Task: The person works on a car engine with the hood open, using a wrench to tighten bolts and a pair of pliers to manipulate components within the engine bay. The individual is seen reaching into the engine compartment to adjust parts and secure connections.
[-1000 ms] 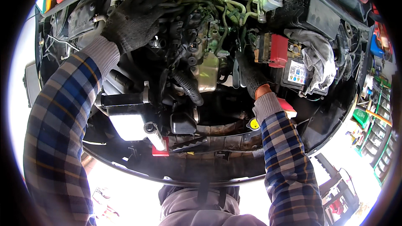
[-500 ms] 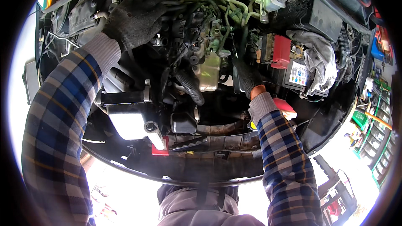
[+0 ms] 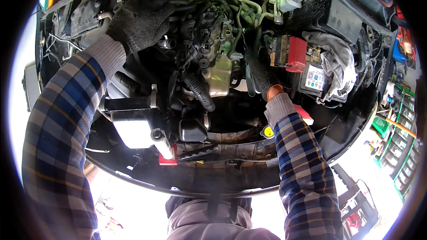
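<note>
My left hand [image 3: 142, 20], in a dark knit glove, lies across the upper left of the engine beside the hoses. Its fingers stretch to the right and their tips blend into dark parts. Deep in the bay, between the engine block [image 3: 213, 44] and the battery [image 3: 313, 80], my right hand [image 3: 263, 75] is gloved and closed. Two slim dark handle ends of what looks like pliers [image 3: 251, 88] stick out below it; the jaws are hidden. Left of that hand is a pale translucent reservoir [image 3: 220, 78], with a ribbed black hose [image 3: 199, 93] beside it.
A red terminal cover [image 3: 296, 54] and a grey rag [image 3: 336, 58] sit on the battery. A lit work lamp [image 3: 133, 131] stands at the front left, near a red block [image 3: 168, 155]. A yellow cap [image 3: 267, 132] shows beside my right sleeve. The bumper edge [image 3: 200, 193] crosses before my body.
My right hand has shifted slightly up and left, deeper among the hoses, and the yellow cap shows more fully. My left hand stays almost in place.
</note>
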`<action>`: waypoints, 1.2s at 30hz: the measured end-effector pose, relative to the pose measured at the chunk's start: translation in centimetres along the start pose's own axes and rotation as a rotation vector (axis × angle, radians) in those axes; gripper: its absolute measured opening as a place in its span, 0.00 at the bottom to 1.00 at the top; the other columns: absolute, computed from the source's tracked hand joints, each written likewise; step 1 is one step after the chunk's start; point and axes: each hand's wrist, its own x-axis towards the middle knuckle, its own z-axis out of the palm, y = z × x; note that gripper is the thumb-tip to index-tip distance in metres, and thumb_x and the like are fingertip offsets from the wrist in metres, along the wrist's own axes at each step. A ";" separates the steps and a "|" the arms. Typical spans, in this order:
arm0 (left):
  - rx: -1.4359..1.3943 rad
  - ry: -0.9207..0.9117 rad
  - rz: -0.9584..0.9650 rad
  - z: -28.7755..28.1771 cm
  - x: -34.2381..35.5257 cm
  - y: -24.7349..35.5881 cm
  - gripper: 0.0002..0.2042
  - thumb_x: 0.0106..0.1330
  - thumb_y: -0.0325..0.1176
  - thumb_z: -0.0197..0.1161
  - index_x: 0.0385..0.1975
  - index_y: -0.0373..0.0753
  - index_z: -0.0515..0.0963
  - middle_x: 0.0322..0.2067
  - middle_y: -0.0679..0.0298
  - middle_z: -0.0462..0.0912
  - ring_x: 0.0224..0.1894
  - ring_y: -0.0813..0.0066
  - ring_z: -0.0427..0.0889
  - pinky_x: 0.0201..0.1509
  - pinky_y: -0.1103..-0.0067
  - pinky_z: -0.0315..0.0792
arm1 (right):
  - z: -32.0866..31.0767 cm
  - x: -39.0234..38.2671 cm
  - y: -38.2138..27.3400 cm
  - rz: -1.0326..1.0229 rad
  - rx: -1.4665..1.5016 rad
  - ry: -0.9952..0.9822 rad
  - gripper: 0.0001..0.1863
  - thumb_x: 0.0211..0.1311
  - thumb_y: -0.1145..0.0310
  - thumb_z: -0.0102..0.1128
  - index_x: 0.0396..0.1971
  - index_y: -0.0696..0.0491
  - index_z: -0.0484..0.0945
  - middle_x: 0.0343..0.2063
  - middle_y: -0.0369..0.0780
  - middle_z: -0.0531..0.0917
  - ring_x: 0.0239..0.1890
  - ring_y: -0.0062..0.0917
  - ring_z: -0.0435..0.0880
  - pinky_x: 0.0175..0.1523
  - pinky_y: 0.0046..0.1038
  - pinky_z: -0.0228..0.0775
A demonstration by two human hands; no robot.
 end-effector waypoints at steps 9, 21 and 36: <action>-0.044 0.137 0.058 1.8 -0.4 -0.9 0.25 0.62 0.43 0.65 0.61 0.56 0.77 0.67 0.67 0.70 0.70 0.58 0.65 0.73 0.54 0.62 | 1.0 0.0 0.5 -0.168 -0.439 -0.047 0.23 0.75 0.51 0.52 0.59 0.51 0.79 0.56 0.42 0.82 0.57 0.31 0.80 0.61 0.32 0.70; -0.065 0.161 0.033 2.1 -0.6 -0.7 0.19 0.69 0.45 0.62 0.55 0.44 0.81 0.63 0.64 0.73 0.71 0.63 0.65 0.78 0.65 0.58 | 0.2 -0.5 -2.0 0.073 0.091 0.064 0.29 0.71 0.49 0.59 0.63 0.54 0.76 0.58 0.42 0.82 0.58 0.27 0.78 0.64 0.30 0.67; -0.064 0.247 0.085 2.9 -0.2 -1.1 0.27 0.59 0.31 0.67 0.62 0.52 0.75 0.61 0.63 0.76 0.65 0.56 0.72 0.70 0.62 0.69 | 0.8 2.8 0.9 -0.142 -0.107 0.088 0.28 0.67 0.49 0.62 0.56 0.55 0.78 0.52 0.41 0.82 0.54 0.30 0.79 0.60 0.32 0.69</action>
